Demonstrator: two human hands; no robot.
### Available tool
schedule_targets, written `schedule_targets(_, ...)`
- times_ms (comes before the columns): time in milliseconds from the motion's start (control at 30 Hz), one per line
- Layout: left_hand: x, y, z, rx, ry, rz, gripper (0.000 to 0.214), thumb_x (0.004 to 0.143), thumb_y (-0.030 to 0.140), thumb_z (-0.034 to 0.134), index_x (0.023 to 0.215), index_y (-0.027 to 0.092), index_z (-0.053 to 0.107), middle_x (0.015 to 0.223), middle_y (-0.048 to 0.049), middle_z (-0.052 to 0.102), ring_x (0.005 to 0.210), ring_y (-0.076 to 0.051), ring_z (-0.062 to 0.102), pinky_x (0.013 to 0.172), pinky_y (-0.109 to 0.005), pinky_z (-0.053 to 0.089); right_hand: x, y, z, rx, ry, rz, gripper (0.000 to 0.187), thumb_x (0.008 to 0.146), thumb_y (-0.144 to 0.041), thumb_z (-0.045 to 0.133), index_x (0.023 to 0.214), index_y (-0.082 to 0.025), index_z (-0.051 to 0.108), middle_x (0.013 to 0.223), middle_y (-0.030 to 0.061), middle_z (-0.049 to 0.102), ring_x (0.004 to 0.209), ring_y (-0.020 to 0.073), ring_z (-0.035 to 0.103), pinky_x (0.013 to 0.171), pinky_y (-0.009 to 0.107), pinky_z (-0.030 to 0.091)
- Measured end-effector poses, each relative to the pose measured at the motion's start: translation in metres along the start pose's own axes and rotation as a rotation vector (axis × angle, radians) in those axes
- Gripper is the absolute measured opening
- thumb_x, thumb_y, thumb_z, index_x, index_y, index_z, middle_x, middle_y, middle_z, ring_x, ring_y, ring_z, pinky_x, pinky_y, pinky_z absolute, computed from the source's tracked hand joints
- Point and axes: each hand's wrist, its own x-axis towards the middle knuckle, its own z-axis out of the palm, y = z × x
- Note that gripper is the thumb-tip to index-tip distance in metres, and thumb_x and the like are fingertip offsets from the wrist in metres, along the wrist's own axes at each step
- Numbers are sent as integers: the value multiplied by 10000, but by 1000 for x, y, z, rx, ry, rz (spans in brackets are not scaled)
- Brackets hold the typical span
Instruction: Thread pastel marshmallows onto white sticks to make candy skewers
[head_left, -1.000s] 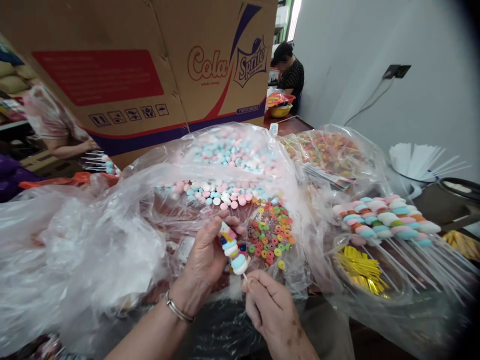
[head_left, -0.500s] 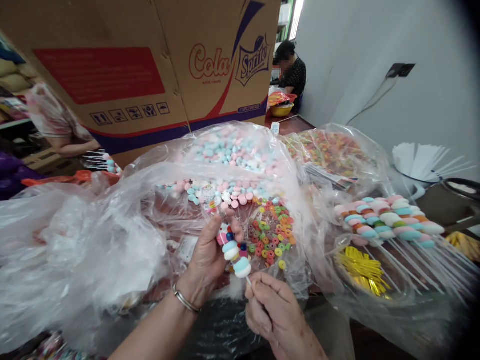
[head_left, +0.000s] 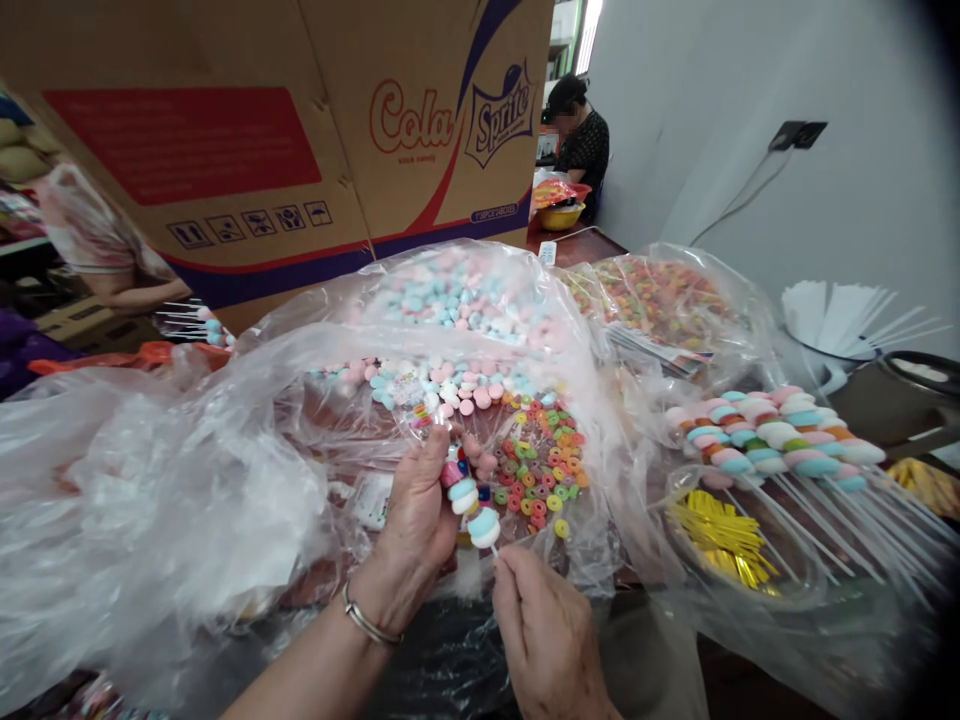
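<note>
A marshmallow candy skewer [head_left: 484, 528] in pale blue and white slants between my hands, a small ring candy showing among its pieces. My left hand [head_left: 421, 495], with a metal bangle at the wrist, is closed around its upper end. Clear wrapper with colourful print [head_left: 421, 412] shows above those fingers; how far it covers the candy I cannot tell. Low on the skewer, my right hand [head_left: 544, 625] pinches the thin white stick. Behind the hands lie loose fruit-coloured ring candies [head_left: 544, 460] and pink, blue and white marshmallows [head_left: 465, 390] in clear plastic.
Finished-looking candy skewers [head_left: 780, 435] lie stacked at right, beside gold twist ties [head_left: 724, 535]. White sticks [head_left: 840, 315] stand in a container behind them. Crumpled clear plastic [head_left: 187, 510] spreads at left. A large cardboard box [head_left: 337, 200] blocks the back; two other people are partly visible.
My right hand has rolled over so its back faces up more, still pinching the stick. My left hand has stayed almost in place. The view has shifted slightly.
</note>
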Motion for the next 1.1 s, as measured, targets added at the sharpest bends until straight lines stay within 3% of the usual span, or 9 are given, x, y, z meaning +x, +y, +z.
schedule_targets(67, 1, -1, -1, 10, 9, -17, 359, 635, 407, 884, 780, 174, 653, 647, 21, 683, 518, -119, 640, 487, -209, 517, 1, 3, 1, -58, 45, -58, 283, 981, -234, 383, 815, -190, 608, 603, 26, 616, 545, 148, 593, 560, 245, 400)
schedule_targets(267, 1, -5, -7, -2, 47, -48, 292, 757, 393, 805, 712, 146, 656, 665, -33, 719, 641, -183, 716, 618, -287, 595, 7, 10, -7, 14, 12, 100, 280, 997, -268, 382, 838, -199, 602, 554, -16, 585, 455, 128, 546, 479, 228, 371)
schedule_targets(400, 0, -9, -7, 10, 109, -49, 232, 809, 337, 762, 740, 138, 666, 699, -45, 733, 676, -197, 734, 640, -308, 609, 11, 7, -8, -166, 45, -95, 279, 980, -200, 395, 796, -185, 603, 551, -3, 608, 469, 128, 582, 497, 226, 382)
schedule_targets(533, 1, -12, -5, 8, 106, -14, 240, 772, 336, 795, 759, 144, 651, 667, -22, 715, 606, -173, 711, 545, -261, 576, 11, 1, -5, -298, 165, -239, 297, 955, -146, 398, 747, -177, 608, 496, -10, 581, 428, 125, 558, 507, 235, 375)
schedule_targets(600, 0, -14, -4, 8, 86, -3, 288, 730, 361, 828, 776, 154, 634, 648, -7, 703, 575, -162, 697, 485, -219, 529, 11, 0, -4, -194, 122, -152, 293, 960, -179, 396, 756, -179, 607, 500, -15, 575, 422, 116, 541, 485, 226, 361)
schedule_targets(733, -10, -21, 0, 36, 62, -31, 392, 634, 396, 887, 756, 170, 590, 612, 21, 674, 560, -163, 692, 454, -199, 495, 11, 0, -4, 321, -105, 276, 305, 978, -330, 380, 760, -199, 548, 477, -50, 498, 406, 99, 466, 425, 199, 329)
schedule_targets(833, -19, -25, 1, 81, 35, -63, 387, 643, 403, 880, 774, 170, 601, 645, 3, 702, 607, -182, 714, 489, -220, 522, 16, -2, -8, 600, -151, 488, 324, 950, -417, 405, 717, -210, 495, 438, -80, 403, 391, 90, 385, 398, 194, 290)
schedule_targets(1000, -17, -10, -4, 104, -105, -145, 457, 618, 492, 869, 850, 138, 698, 802, -92, 773, 772, -258, 744, 659, -331, 598, 19, -4, -17, 727, -201, 511, 309, 890, -443, 507, 698, -200, 508, 448, -82, 392, 405, 77, 356, 412, 195, 269)
schedule_targets(1100, -5, 9, -6, 30, -171, -59, 532, 610, 551, 846, 911, 132, 723, 856, -107, 775, 833, -280, 730, 675, -360, 604, 16, -1, -20, 780, -234, 526, 304, 896, -437, 506, 713, -195, 524, 435, -86, 388, 400, 74, 349, 412, 196, 253)
